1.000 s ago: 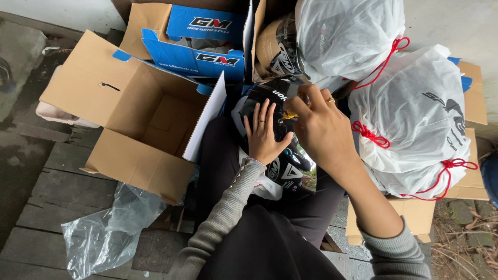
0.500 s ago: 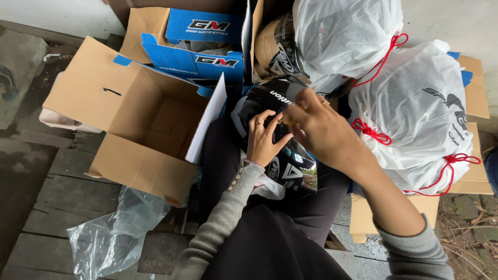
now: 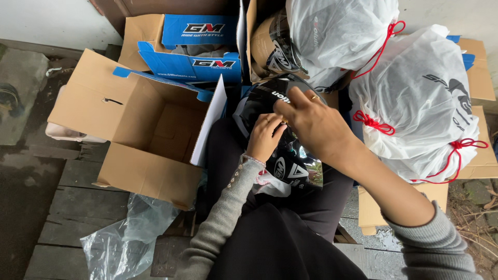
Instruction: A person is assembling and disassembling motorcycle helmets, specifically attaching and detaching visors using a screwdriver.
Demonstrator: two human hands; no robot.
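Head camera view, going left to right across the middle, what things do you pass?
Crumpled clear plastic bag → open brown cardboard box → left hand → glossy black helmet in the lap → right hand → white drawstring bag with red cord.

Soft, even daylight throughout, with no hard shadows. Brightest on the two white drawstring bags (image 3: 410, 98) at top right, near blown out yet holding their folds. Dim over the wet dark floor planks (image 3: 62, 207) at left. Pale reflections on the glossy black helmet (image 3: 290, 155) under the hands, and a faint sheen on the clear plastic wrap (image 3: 124, 238) at the floor's lower left edge. Sharp at centre; slight wide-angle stretch toward the corners; the near sleeves softer.
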